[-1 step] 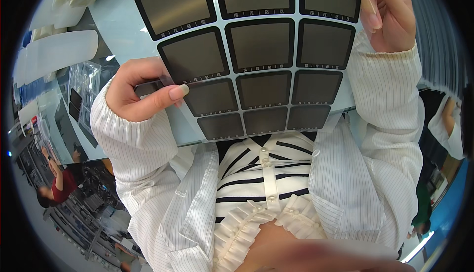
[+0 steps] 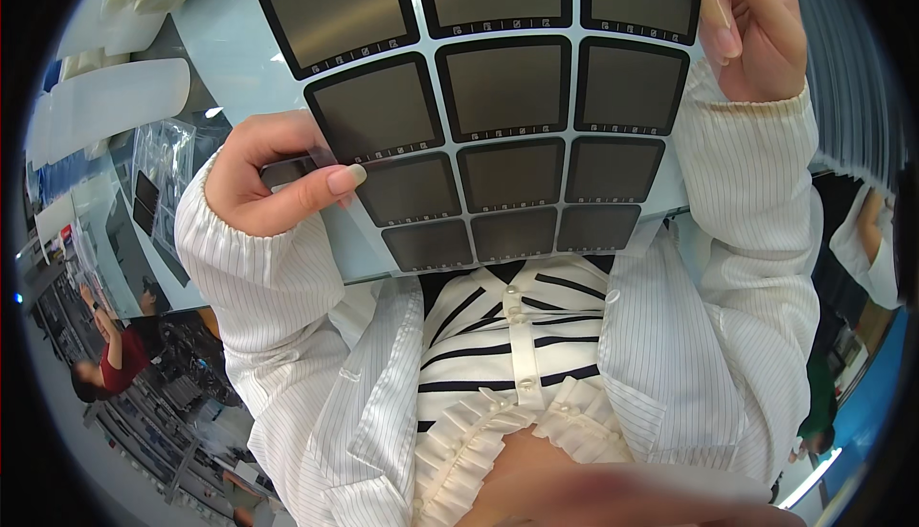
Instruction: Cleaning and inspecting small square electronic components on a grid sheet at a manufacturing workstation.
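Note:
A clear sheet printed with several dark, black-bordered rectangular panels [image 2: 505, 87] is held up in front of my chest, over a pale table. My left hand [image 2: 278, 178] grips its left edge, thumb on the face of the sheet and fingers behind. A dark, glossy flat piece [image 2: 287, 171] shows between that thumb and the curled fingers; whether it belongs to the sheet I cannot tell. At the upper right corner, my right hand [image 2: 756, 24] pinches the clear margin between thumb and fingers. Those right fingertips are partly cut off by the top of the picture.
Left of the sheet lie clear plastic bags [image 2: 163, 168], a small dark panel [image 2: 145, 203] and translucent white sheets [image 2: 115, 111]. Grey ribbed material [image 2: 852, 67] hangs or stands at the right. A person in a red top [image 2: 124, 355] is in the left background; another's white sleeve [image 2: 866, 245] shows at right.

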The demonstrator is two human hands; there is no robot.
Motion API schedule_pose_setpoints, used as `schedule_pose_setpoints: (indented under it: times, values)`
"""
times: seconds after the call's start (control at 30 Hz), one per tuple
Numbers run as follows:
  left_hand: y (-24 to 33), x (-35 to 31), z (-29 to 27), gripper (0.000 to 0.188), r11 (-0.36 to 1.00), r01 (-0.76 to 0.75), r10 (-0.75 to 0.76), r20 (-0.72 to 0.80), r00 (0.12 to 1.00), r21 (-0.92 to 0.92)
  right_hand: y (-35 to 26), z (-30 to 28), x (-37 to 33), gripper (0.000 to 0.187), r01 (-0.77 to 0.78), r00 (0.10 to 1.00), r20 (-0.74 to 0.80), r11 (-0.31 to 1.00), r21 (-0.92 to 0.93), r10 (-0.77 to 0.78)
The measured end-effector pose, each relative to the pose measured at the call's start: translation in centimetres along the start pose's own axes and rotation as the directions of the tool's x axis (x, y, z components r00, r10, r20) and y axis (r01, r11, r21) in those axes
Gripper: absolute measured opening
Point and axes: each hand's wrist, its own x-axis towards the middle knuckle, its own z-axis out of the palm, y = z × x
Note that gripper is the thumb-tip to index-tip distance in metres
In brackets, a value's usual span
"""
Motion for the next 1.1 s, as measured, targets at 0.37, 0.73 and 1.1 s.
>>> schedule_pose_setpoints:
  times: [0.37,0.73,1.1]
  values:
    - [-0.3,0.0,0.1,0.017,0.999,-0.028,0.028,-0.005,1.0,-0.015,1.5,0.1,0.7,0.022,-0.028,0.987,-0.162,0.996,-0.082,0.014]
    - [-0.6,-0.2,-0.1,0.016,0.998,-0.052,0.052,-0.001,0.999,0.02,4.8,-0.4,2.4,0.022,-0.324,0.864,0.399,0.267,0.907,-0.308]
    - [-0.4,0.3,-0.2,0.015,0.999,-0.043,0.042,0.03,0.999,0.01,6.1,-2.0,4.9,0.022,-0.194,0.772,0.306,0.253,0.948,-0.558]
